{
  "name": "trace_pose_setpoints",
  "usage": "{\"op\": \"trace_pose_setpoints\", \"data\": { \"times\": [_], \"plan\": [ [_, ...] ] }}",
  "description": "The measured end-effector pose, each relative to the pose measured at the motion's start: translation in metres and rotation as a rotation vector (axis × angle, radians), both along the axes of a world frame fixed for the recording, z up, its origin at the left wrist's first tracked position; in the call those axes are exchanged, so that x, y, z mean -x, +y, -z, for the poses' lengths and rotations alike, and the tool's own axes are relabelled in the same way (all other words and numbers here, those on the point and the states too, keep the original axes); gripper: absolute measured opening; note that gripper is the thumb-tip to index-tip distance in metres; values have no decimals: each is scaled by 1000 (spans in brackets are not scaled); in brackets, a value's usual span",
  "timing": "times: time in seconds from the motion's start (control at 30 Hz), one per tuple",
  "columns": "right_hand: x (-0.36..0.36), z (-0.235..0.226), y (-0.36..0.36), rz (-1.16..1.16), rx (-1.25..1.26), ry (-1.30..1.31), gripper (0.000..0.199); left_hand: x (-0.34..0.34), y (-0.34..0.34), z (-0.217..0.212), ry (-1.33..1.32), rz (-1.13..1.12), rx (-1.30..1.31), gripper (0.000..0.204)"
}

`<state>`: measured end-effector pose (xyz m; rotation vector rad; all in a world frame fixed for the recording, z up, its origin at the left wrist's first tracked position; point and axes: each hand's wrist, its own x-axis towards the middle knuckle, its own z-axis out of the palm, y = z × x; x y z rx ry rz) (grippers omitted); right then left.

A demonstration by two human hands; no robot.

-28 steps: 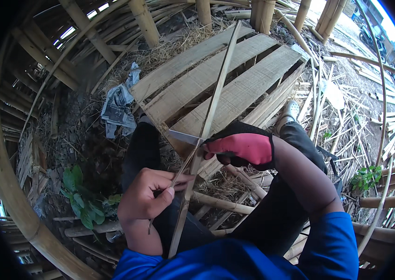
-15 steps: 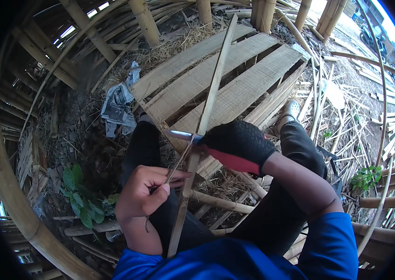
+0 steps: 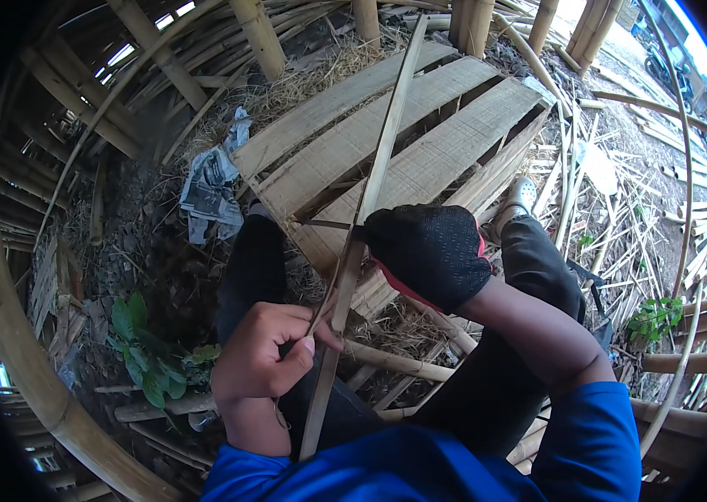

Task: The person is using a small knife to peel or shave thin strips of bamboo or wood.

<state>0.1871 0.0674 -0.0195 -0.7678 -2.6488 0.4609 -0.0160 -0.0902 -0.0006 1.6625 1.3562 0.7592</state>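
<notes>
A long split bamboo strip [image 3: 390, 138] slants from my lap up across a slatted wooden crate [image 3: 477, 125]. My right hand [image 3: 430, 255], in a black and red glove, is closed around a knife. Its thin blade [image 3: 326, 223] points left and crosses the strip, seen nearly edge-on; the glove hides most of the handle. Just below the blade, a narrow sliver [image 3: 324, 305] stands away from the strip's left side. My bare left hand [image 3: 265, 351] pinches this sliver between thumb and fingers, its fingertips reaching behind the strip.
Crumpled newspaper [image 3: 209, 197] lies left of the crate. A curved bamboo pole [image 3: 31, 368] bounds the left side, and a green plant [image 3: 142, 347] grows inside it. Bamboo scraps [image 3: 612, 243] litter the ground at right. Bamboo poles [image 3: 403, 363] lie below the crate.
The knife has turned, so its blade shows a thin dark edge instead of a bright flat side. My left hand has shifted slightly down, and the strip's far end has risen a little.
</notes>
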Motion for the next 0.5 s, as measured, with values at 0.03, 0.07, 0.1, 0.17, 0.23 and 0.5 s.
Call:
{"op": "trace_pose_setpoints", "data": {
  "times": [0.03,0.07,0.1,0.17,0.23,0.5],
  "plan": [
    [1,3,1,16,-83,43,23,3,-1,9,-65,-9,-69,16],
    [2,11,7,13,-81,45,23,5,-2,15,-128,-21,-135,16],
    [1,18,17,-167,-53,65,24,4,-1,12,-128,-19,-139,16],
    [-2,16,29,-347,-26,82,25,2,2,9,-126,37,-117,17],
    [-3,-4,29,12,1320,-110,32,-1,-1,13,-136,54,-121,18],
    [0,-3,6,19,14,-42,24,-11,-14,-2,-79,-10,54,26]
  ]
}}
